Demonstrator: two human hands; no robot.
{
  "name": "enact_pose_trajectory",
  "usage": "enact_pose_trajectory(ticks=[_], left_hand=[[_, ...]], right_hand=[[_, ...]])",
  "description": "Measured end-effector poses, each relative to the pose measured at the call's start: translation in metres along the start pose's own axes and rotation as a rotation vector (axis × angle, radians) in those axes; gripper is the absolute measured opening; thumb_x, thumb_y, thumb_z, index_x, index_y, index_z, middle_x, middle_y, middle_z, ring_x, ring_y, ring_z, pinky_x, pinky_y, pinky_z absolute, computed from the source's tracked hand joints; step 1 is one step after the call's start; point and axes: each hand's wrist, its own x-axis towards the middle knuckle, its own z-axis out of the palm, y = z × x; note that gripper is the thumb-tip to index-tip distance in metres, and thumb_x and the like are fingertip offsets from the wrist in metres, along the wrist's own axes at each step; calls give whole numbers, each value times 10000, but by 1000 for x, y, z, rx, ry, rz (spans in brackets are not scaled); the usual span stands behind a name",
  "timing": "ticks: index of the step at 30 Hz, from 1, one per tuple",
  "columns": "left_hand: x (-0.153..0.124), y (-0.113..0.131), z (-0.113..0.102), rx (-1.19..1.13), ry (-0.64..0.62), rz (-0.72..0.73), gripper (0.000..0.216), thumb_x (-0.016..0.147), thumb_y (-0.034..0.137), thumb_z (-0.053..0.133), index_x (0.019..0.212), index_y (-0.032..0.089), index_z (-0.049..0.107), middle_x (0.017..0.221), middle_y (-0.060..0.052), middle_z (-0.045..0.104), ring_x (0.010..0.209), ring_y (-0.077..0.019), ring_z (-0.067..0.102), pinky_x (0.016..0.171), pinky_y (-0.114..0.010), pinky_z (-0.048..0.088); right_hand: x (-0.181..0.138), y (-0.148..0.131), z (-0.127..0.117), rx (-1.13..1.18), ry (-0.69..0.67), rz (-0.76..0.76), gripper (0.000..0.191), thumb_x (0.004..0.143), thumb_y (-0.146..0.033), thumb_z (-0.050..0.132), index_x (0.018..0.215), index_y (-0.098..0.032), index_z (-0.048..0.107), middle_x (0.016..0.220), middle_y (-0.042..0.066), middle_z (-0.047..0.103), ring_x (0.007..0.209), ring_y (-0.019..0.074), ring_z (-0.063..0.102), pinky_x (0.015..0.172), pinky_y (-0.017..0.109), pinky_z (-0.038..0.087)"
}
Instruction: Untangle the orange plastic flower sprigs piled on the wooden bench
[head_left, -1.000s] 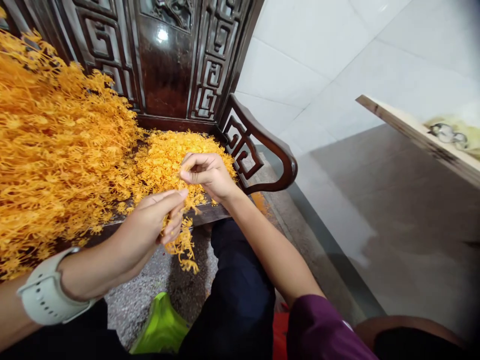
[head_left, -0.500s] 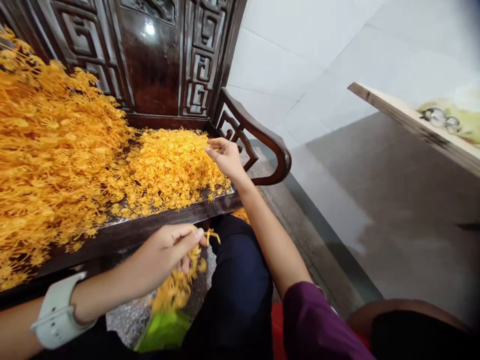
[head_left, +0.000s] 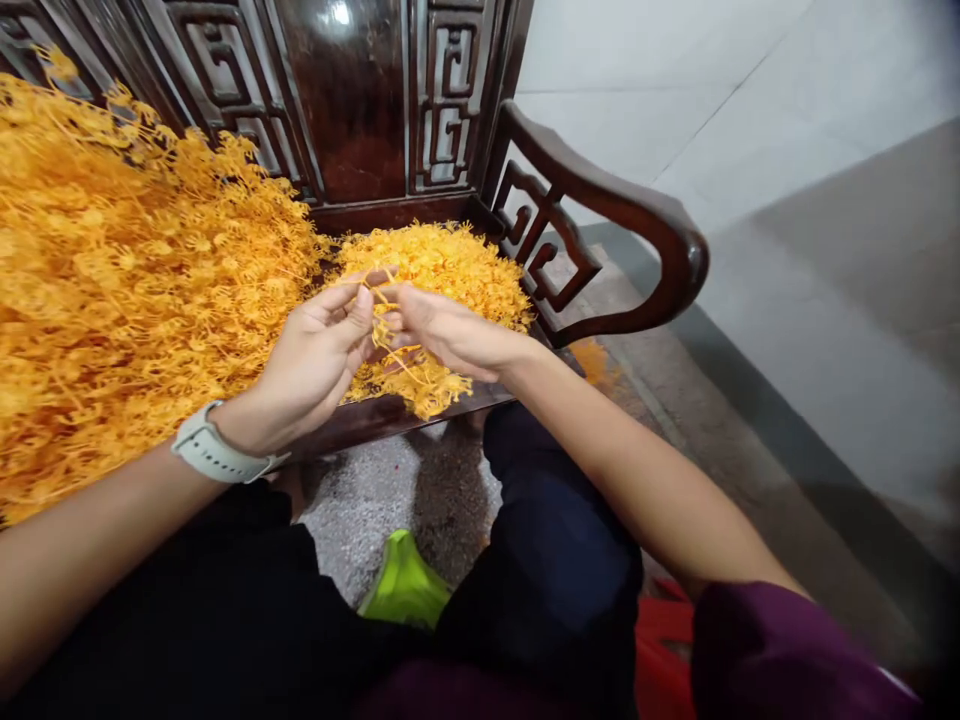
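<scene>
Orange plastic sprig (head_left: 390, 335) sits between both hands, above the front edge of the carved wooden bench (head_left: 375, 120), its lower tuft hanging over the small loose pile (head_left: 450, 270). Left hand (head_left: 311, 360): grip pressed together, thumb and forefinger pinching thin stems of the sprig. Right hand (head_left: 442, 330): grip also closed on the sprig from the other side, fingertips nearly touching the left's. Big heap of orange sprigs (head_left: 127, 270) fills the bench seat to the left, just beside the left hand. Curved armrest (head_left: 600, 230) bounds the seat on the right, close behind the right wrist. Open floor (head_left: 787, 330) to the right; speckled floor between the knees, green shoe (head_left: 405, 585) there. Versus half a second back: the hands were apart, the left low by the knee with a bunch, the right reaching onto the small pile; now both meet on one sprig at the seat edge.
</scene>
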Motion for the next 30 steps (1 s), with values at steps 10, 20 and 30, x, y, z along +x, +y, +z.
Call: enact_pose_trajectory(ticks=[10, 20, 30], left_hand=[[12, -7, -26, 246, 22, -68, 351, 871, 508, 857, 978, 191, 751, 716, 9, 567, 489, -64, 428, 433, -185, 371], [6, 9, -19, 114, -488, -195, 437, 974, 572, 696, 791, 182, 773, 482, 53, 278, 433, -74, 299, 447, -203, 300], [36, -2, -40, 152, -109, -237, 479, 980, 532, 709, 1354, 234, 734, 1050, -108, 675, 939, -191, 673, 868, -280, 608]], right_hand=[[3, -1, -2, -75, 86, 32, 322, 879, -352, 858, 860, -146, 612, 622, -87, 499, 514, 25, 365, 459, 187, 258], [-6, -9, -15, 71, -200, -80, 531, 903, -630, 776, 804, -171, 529, 566, -113, 386, 443, 6, 260, 418, 182, 184], [-21, -30, -38, 31, 249, -125, 506, 935, -601, 754, 807, -228, 437, 551, -130, 274, 441, 29, 200, 421, 216, 168]])
